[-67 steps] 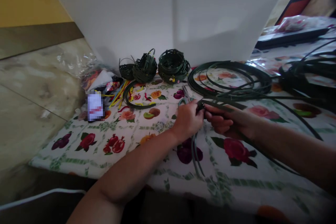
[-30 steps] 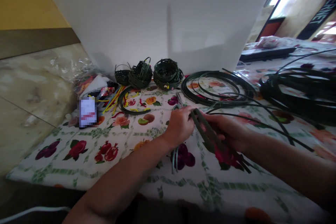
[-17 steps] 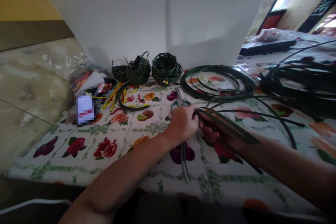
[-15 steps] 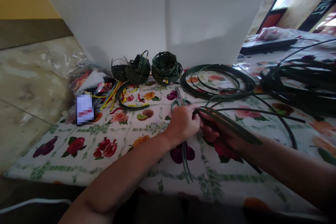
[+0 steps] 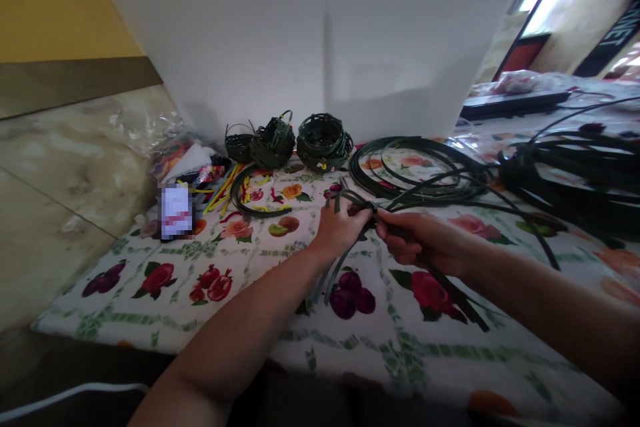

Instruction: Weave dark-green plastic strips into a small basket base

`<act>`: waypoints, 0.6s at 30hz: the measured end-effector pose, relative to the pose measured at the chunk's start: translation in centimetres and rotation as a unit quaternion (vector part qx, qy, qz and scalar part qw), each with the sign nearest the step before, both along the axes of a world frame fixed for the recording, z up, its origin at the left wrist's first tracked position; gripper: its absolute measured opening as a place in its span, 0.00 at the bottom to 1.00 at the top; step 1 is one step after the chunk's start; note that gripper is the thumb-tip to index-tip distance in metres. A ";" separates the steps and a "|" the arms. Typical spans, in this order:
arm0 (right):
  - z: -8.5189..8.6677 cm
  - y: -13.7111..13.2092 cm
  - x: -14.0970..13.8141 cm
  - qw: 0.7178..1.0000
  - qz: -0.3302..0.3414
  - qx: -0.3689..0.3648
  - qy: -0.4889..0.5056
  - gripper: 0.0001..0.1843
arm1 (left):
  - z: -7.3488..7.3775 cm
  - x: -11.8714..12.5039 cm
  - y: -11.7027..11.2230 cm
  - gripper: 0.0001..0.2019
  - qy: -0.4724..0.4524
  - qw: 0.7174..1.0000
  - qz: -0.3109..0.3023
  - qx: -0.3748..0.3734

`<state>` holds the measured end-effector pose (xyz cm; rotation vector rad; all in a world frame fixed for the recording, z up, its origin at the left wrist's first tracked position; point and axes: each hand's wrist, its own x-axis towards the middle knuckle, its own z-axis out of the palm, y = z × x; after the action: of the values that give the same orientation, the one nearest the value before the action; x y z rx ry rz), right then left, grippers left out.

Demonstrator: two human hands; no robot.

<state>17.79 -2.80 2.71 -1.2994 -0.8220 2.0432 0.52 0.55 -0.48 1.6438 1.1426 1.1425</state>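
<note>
My left hand [image 5: 339, 225] is closed on dark green flat weaving strips [image 5: 453, 290] where they cross in a small knot-like bunch. Right beside it, my right hand [image 5: 417, 237] pinches the same crossing between thumb and fingers. Loose strip ends fan out from the bunch over my left hand, down toward the table and off to the right. Just behind my left hand, the scissors are mostly hidden. A large coil of green strip [image 5: 360, 177] lies beyond my hands on the flowered tablecloth [image 5: 165, 317].
Small woven green baskets [image 5: 325, 143] stand against the white panel [image 5: 280, 33]. To their left are yellow and red strips [image 5: 220, 193], a small strip coil [image 5: 237, 200] and plastic bags [image 5: 175, 157]. A bigger, darker coil [image 5: 575, 207] sits at the right.
The strip ends that lay over my right forearm have swung left over my left hand. My hands have stayed close together at the crossing. The camera view has shifted slightly.
</note>
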 end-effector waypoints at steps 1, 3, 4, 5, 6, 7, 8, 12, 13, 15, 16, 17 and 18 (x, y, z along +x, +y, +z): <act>0.2 0.3 0.4 1.000 0.012 0.006 -0.006 0.26 | -0.1 0.0 0.2 0.06 -0.028 1.000 0.003 -0.009; 0.5 0.8 1.4 0.998 0.042 0.025 -0.025 0.25 | -0.2 -0.1 0.4 0.06 -0.071 0.997 0.008 -0.021; 0.5 1.1 1.8 0.997 0.061 0.036 -0.038 0.25 | -0.2 -0.1 0.4 0.07 -0.083 0.996 0.008 -0.025; 0.6 1.5 2.3 0.994 0.080 0.048 -0.052 0.25 | -0.2 -0.1 0.4 0.07 -0.089 0.996 0.007 -0.028; 0.7 1.8 2.8 0.991 0.097 0.061 -0.070 0.26 | -0.2 -0.1 0.4 0.07 -0.093 0.995 0.006 -0.030; 0.7 2.1 3.1 0.987 0.109 0.074 -0.089 0.26 | -0.1 -0.1 0.3 0.06 -0.097 0.995 0.005 -0.032; 0.7 2.3 3.4 0.983 0.114 0.088 -0.111 0.27 | -0.1 -0.1 0.3 0.06 -0.102 0.994 0.003 -0.035; 0.4 2.8 3.7 0.964 0.069 0.166 -0.194 0.33 | -0.3 0.0 0.4 0.04 -0.133 0.990 -0.006 -0.055; 0.3 2.8 3.6 0.957 0.049 0.195 -0.210 0.33 | -0.3 0.0 0.5 0.04 -0.144 0.987 -0.007 -0.064; 0.0 2.6 3.0 0.932 -0.004 0.259 -0.254 0.30 | -0.3 0.0 0.5 0.03 -0.168 0.982 -0.008 -0.090; 0.0 2.5 2.7 0.915 -0.034 0.291 -0.277 0.28 | -0.2 0.0 0.5 0.03 -0.181 0.978 -0.008 -0.104; -0.1 2.3 2.4 0.896 -0.059 0.323 -0.299 0.29 | -0.1 0.0 0.4 0.03 -0.195 0.974 -0.006 -0.116; -0.2 2.2 2.1 0.879 -0.076 0.351 -0.314 0.32 | 0.0 0.0 0.4 0.03 -0.207 0.970 -0.004 -0.124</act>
<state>19.84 -0.59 2.56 -1.5023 -1.5094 0.9938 0.55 0.94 -0.53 1.1492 0.9602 1.2118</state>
